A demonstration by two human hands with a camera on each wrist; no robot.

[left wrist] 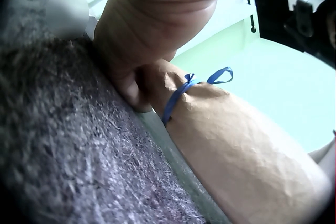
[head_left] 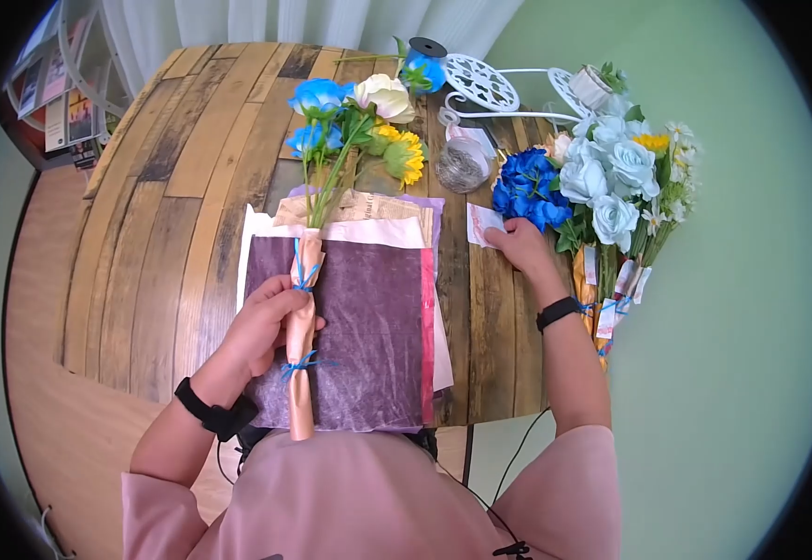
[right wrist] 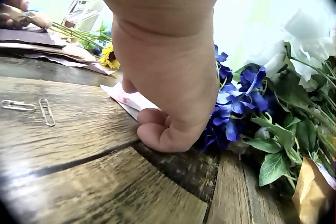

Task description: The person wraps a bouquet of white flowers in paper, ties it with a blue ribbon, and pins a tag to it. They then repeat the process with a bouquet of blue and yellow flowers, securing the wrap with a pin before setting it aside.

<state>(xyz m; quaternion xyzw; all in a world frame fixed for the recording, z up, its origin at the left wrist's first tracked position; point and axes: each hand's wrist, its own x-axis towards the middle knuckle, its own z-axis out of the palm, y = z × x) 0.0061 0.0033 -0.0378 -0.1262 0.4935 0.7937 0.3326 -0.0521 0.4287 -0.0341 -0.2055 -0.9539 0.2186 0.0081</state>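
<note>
The left hand point(head_left: 270, 322) grips a bouquet stem wrapped in tan paper point(head_left: 301, 397), tied with blue ribbon point(left wrist: 176, 98) at two places. Blue, white and yellow flowers point(head_left: 385, 97) top this bouquet, above a stack of purple sheets point(head_left: 368, 327). At the right, the right hand point(head_left: 522, 247) pinches a small white card point(head_left: 482, 224) at the tabletop, beside dark blue flowers point(head_left: 529, 187). In the right wrist view the thumb and a finger meet on the card point(right wrist: 128, 100); its far part is hidden by the hand.
Wrapped bouquets with pale blue roses point(head_left: 615, 177) lie along the table's right edge. A clear round container point(head_left: 462, 165), a ribbon spool point(head_left: 427, 49) and a white metal stand point(head_left: 482, 82) are at the back. Two paper clips point(right wrist: 47, 112) lie on the wood left of the right hand.
</note>
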